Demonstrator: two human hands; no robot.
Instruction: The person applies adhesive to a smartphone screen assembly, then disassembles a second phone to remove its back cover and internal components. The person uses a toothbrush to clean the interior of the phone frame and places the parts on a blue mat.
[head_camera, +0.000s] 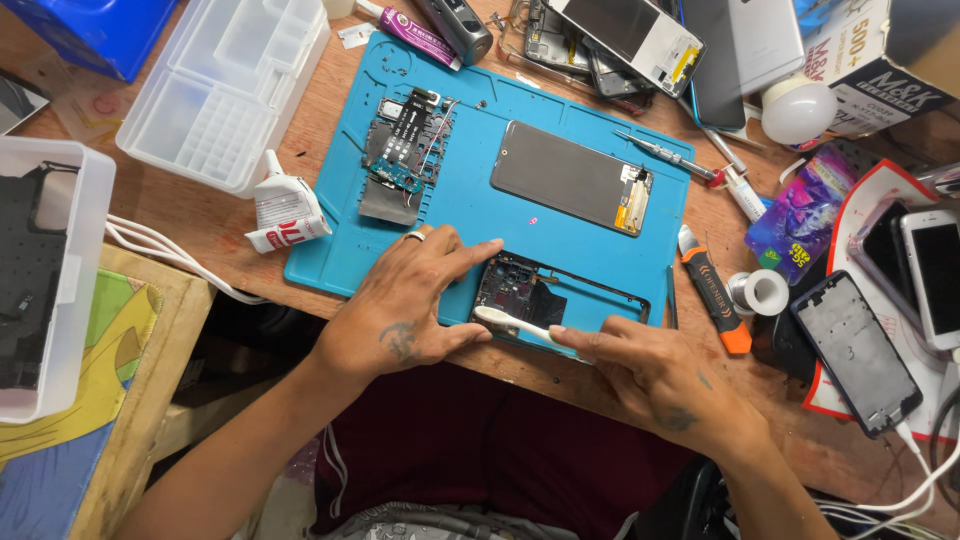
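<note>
An opened phone frame (560, 295) with bare circuitry lies at the near edge of a blue work mat (470, 215). My left hand (410, 300), a ring on one finger, rests flat on the mat and presses the frame's left end. My right hand (650, 370) grips a white toothbrush (510, 320), its head lying on the frame's near left corner. Farther back on the mat sit a detached dark phone screen (570, 175) and a removed circuit board (405, 150).
A clear plastic parts organiser (225, 85) and a white glue tube (285, 210) lie left of the mat. Right of it are a precision screwdriver (670, 155), an orange-tipped pry tool (715, 300), a solder spool (760, 292), phones (930, 270) and a white bulb (797, 108).
</note>
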